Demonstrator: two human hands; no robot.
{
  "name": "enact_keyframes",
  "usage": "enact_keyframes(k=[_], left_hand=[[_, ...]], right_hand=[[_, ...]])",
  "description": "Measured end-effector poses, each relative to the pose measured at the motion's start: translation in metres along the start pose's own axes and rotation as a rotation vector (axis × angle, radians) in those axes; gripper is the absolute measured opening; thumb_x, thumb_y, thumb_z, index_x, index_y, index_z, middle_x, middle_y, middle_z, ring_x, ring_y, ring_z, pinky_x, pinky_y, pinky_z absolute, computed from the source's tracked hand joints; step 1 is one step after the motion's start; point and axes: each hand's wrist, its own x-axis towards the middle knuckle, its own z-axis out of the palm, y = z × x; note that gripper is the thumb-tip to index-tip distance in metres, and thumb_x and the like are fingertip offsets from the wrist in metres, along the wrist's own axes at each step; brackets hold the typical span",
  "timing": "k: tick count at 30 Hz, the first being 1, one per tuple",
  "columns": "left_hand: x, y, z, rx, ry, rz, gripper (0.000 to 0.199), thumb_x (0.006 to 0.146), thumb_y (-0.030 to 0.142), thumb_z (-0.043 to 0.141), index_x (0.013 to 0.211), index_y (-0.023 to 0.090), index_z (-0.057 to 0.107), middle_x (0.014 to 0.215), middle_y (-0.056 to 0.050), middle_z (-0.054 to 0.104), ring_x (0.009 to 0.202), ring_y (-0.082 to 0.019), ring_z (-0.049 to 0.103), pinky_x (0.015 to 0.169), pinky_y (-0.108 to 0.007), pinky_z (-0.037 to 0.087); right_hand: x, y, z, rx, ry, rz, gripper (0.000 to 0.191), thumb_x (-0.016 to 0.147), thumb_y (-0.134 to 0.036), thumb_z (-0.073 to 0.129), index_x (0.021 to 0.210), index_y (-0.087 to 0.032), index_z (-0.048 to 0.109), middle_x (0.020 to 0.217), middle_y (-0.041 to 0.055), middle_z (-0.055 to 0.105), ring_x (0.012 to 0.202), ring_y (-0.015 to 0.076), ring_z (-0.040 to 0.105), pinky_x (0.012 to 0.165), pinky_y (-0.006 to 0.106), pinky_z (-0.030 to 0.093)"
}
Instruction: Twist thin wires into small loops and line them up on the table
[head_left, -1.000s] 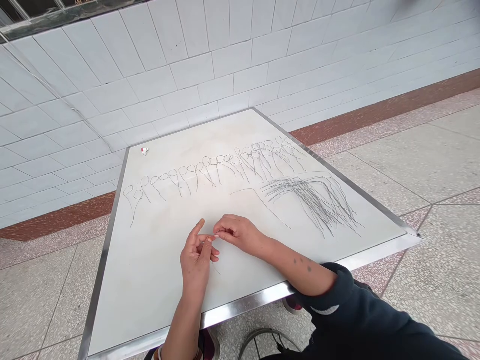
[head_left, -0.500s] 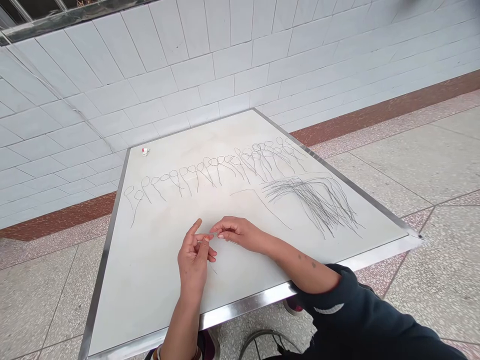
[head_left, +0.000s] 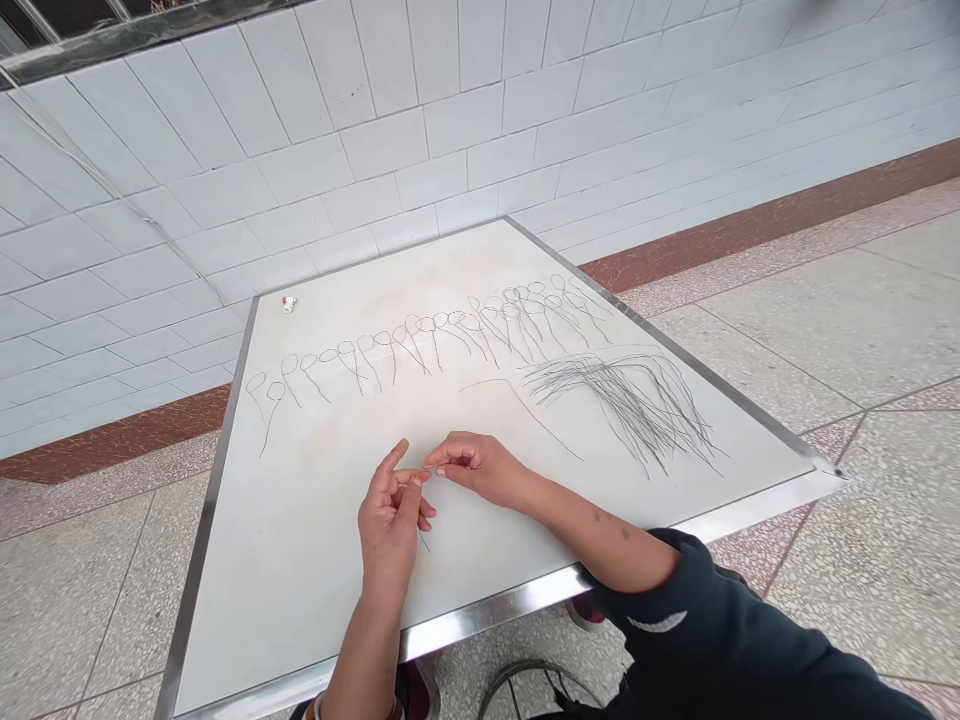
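My left hand pinches a thin dark wire between thumb and fingertip; a short end shows below its curled fingers. Thumb and index finger of my right hand are pinched together close against the left fingertips, at the same wire, most of which the fingers hide. Beyond the hands, a row of wires with looped ends stretches across the white table. To the right lies a loose bundle of long, bent dark wires. One separate bent wire lies between the bundle and my hands.
A small red and white object sits at the table's far left corner. Metal trim edges the table. A white tiled wall stands behind it. Below the near edge a round, spoked frame shows by my feet.
Both hands stay together with fingertips pinched, shifting only slightly to the right. The wire end below my left hand has moved a little. The wires on the table lie as before.
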Motion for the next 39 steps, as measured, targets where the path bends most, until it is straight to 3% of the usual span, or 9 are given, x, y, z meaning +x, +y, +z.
enact_keyframes(k=[3, 9, 17, 28, 39], left_hand=[[0.0007, -0.0015, -0.0004, 0.004, -0.007, -0.001, 0.050, 0.084, 0.040, 0.057, 0.131, 0.025, 0.048, 0.090, -0.002, 0.061, 0.056, -0.008, 0.054, 0.049, -0.022, 0.046], [0.0033, -0.0066, -0.0045, 0.011, -0.040, 0.005, 0.048, 0.085, 0.039, 0.056, 0.131, 0.027, 0.048, 0.092, -0.001, 0.062, 0.057, -0.009, 0.055, 0.050, -0.023, 0.048], [0.0036, -0.0048, -0.0042, 0.041, -0.059, -0.010, 0.051, 0.083, 0.043, 0.058, 0.131, 0.028, 0.048, 0.093, -0.002, 0.064, 0.053, -0.009, 0.053, 0.049, -0.023, 0.046], [0.0034, -0.0078, -0.0085, 0.261, -0.135, 0.018, 0.045, 0.086, 0.035, 0.051, 0.131, 0.032, 0.049, 0.092, 0.000, 0.065, 0.050, -0.009, 0.052, 0.050, -0.024, 0.044], [0.0050, -0.0100, -0.0025, -0.031, -0.140, 0.030, 0.050, 0.089, 0.038, 0.049, 0.137, 0.027, 0.039, 0.095, -0.004, 0.062, 0.059, -0.010, 0.057, 0.050, -0.024, 0.048]], right_hand=[[0.0003, 0.0009, -0.0007, -0.053, 0.016, -0.013, 0.015, 0.082, -0.018, 0.056, 0.090, -0.023, 0.068, 0.081, -0.0005, 0.056, 0.070, 0.0113, 0.052, 0.063, 0.025, 0.042], [-0.0010, -0.0039, -0.0015, -0.135, -0.086, -0.085, 0.016, 0.087, -0.016, 0.051, 0.095, -0.023, 0.063, 0.086, 0.0000, 0.058, 0.075, 0.0117, 0.054, 0.067, 0.025, 0.044], [-0.0006, -0.0038, -0.0003, -0.345, -0.020, -0.231, 0.018, 0.090, -0.014, 0.047, 0.091, -0.022, 0.063, 0.084, -0.0001, 0.060, 0.076, 0.0117, 0.055, 0.069, 0.025, 0.043], [-0.0040, -0.0045, 0.0010, -0.483, 0.042, -0.289, 0.018, 0.089, -0.012, 0.046, 0.087, -0.021, 0.061, 0.079, -0.0010, 0.055, 0.065, 0.0097, 0.050, 0.059, 0.022, 0.039], [-0.0054, -0.0063, 0.0045, -0.403, 0.072, -0.248, 0.015, 0.085, -0.011, 0.049, 0.087, -0.021, 0.059, 0.079, -0.0009, 0.057, 0.064, 0.0095, 0.049, 0.060, 0.021, 0.040]])
